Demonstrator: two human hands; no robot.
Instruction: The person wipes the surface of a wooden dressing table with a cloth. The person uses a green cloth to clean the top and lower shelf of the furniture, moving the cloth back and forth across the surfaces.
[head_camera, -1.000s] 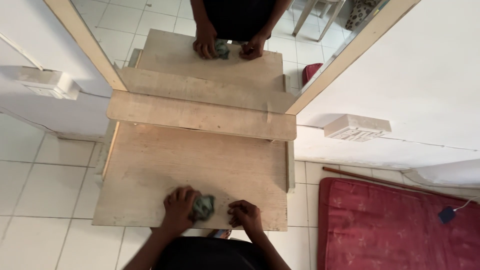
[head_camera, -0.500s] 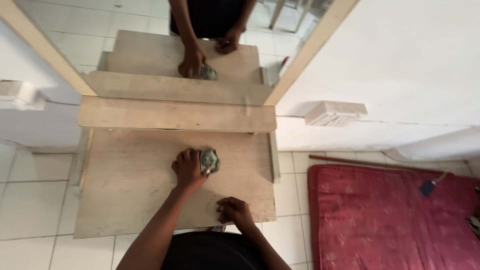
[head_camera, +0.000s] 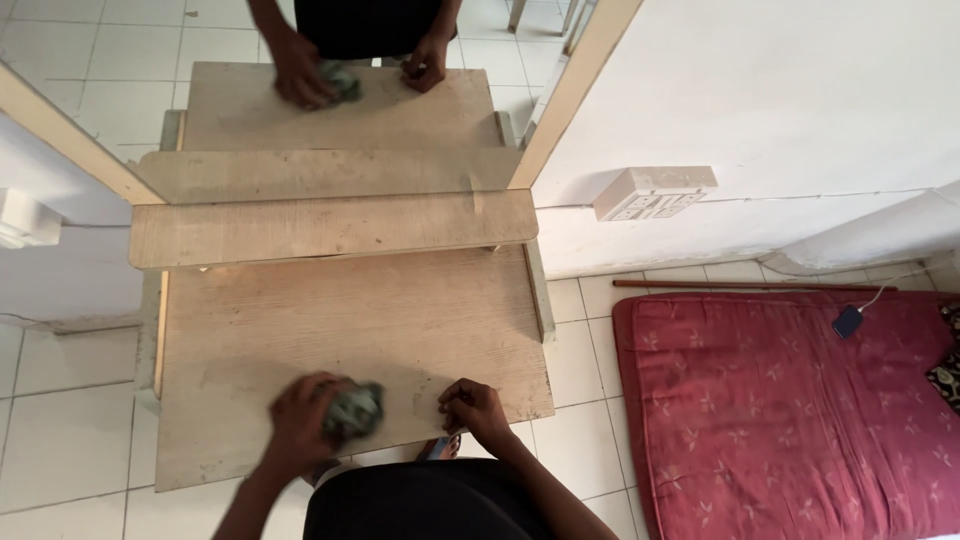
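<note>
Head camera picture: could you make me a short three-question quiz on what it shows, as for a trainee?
1. True or false: the left hand presses a crumpled green cloth on the wooden table.
2. What does the right hand rest on: A the table's near edge, B the red mattress, C the wall?
3. What stands behind the table and repeats the scene?

Key: 1 true; 2 A; 3 a mirror.

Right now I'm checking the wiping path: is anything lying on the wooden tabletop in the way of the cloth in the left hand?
Nothing visible does. The left hand presses the green cloth on the wooden tabletop, whose surface shows bare up to the raised shelf. Only the right hand rests on it, near the front edge, right of the cloth.
</note>
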